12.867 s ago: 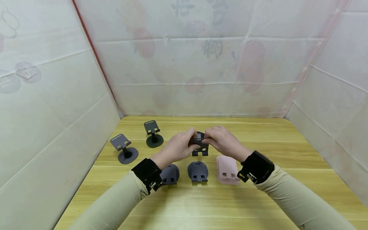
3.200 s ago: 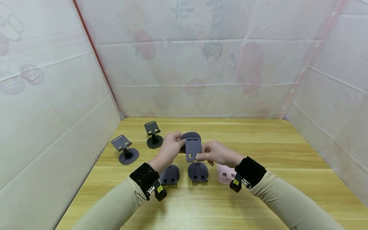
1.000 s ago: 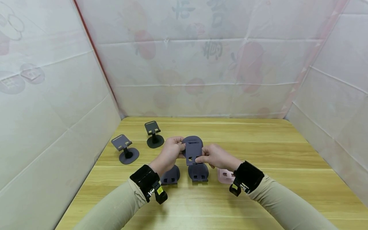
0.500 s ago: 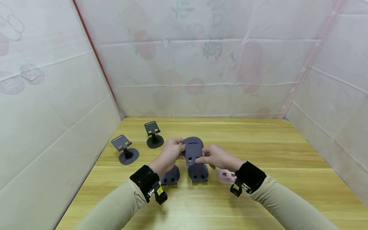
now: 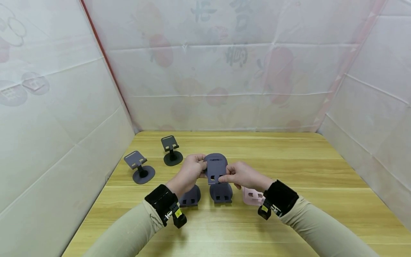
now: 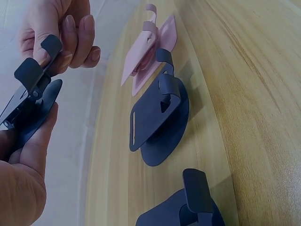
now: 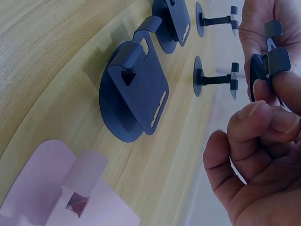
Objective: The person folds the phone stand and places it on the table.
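Gripping a grey phone stand (image 5: 215, 167) just above the folded stands (image 5: 221, 192) on the table (image 5: 308, 214), left hand (image 5: 189, 171) steadies its base while right hand (image 5: 240, 175) pinches its plate, apparently working the hinge.

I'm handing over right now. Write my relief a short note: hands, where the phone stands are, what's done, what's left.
Left hand and right hand both grip one dark grey phone stand, held above the table and folded nearly flat.

Two stands are set up at back left: one nearer the wall, one further back.

In the front row lie three folded ones: two dark stands and a pink stand, partly behind the right wrist.

Done: two stands opened and standing. Left, as it looks: the held stand and the three folded ones.
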